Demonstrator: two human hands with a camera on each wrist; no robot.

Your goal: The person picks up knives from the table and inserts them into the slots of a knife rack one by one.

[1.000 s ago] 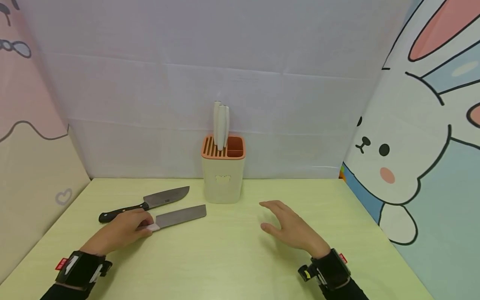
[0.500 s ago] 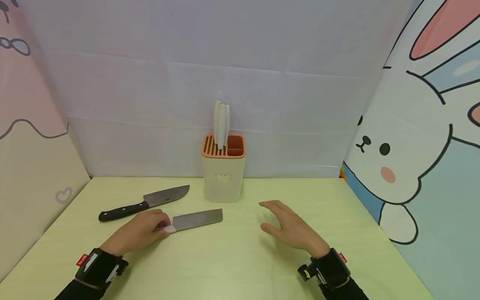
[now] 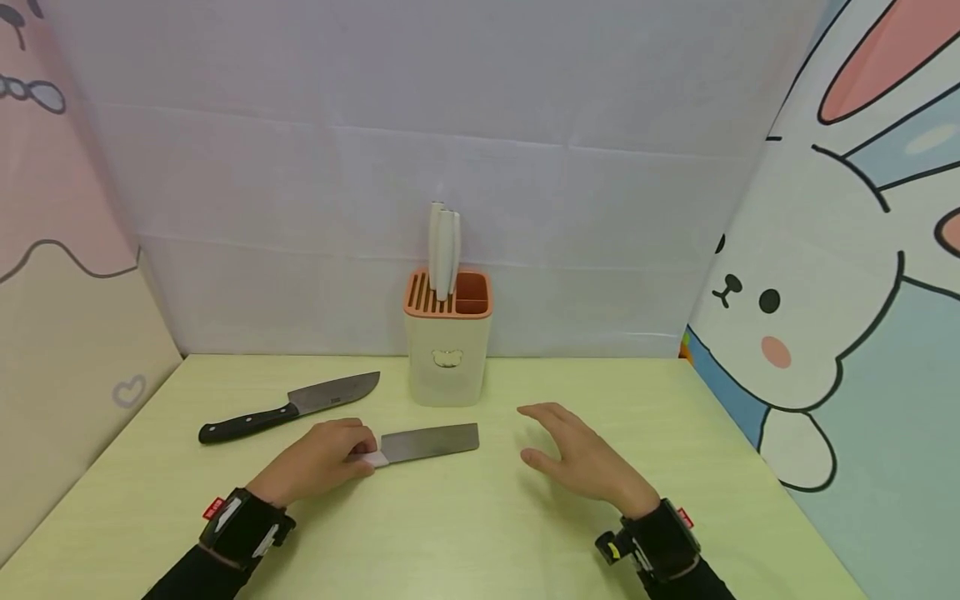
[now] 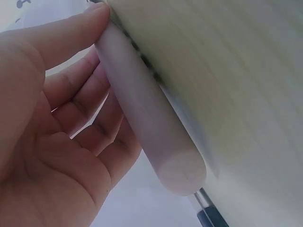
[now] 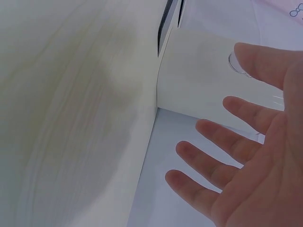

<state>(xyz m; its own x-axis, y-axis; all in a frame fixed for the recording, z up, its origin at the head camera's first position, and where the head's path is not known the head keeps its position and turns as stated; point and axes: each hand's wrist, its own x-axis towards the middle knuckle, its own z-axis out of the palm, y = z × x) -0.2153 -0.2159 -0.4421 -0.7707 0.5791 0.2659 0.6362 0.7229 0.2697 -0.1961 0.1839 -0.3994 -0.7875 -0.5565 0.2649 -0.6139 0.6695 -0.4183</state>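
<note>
My left hand (image 3: 327, 455) pinches the pale handle of a cleaver-shaped kitchen knife (image 3: 430, 442), whose broad, square-ended blade points right. In the left wrist view the thumb and fingers are on the rounded handle (image 4: 147, 104), close to the tabletop. Behind that hand lies a black-handled knife (image 3: 333, 393), flat on the table. My right hand (image 3: 588, 458) hovers at the right with nothing in it; its fingers are spread apart in the right wrist view. A cream knife holder (image 3: 446, 367) with an orange slotted top stands at the back, several white-handled knives (image 3: 446, 254) upright in its slots.
The light wooden table (image 3: 465, 533) meets a white cloth backdrop (image 3: 600, 250) just behind the knife holder. Cartoon-printed panels flank it, with a rabbit panel (image 3: 825, 333) on the right. The holder's top also has an open orange compartment (image 3: 472, 293).
My left hand has slid the cleaver-shaped knife to the right along the table, away from the black-handled knife. The right hand has stayed in place.
</note>
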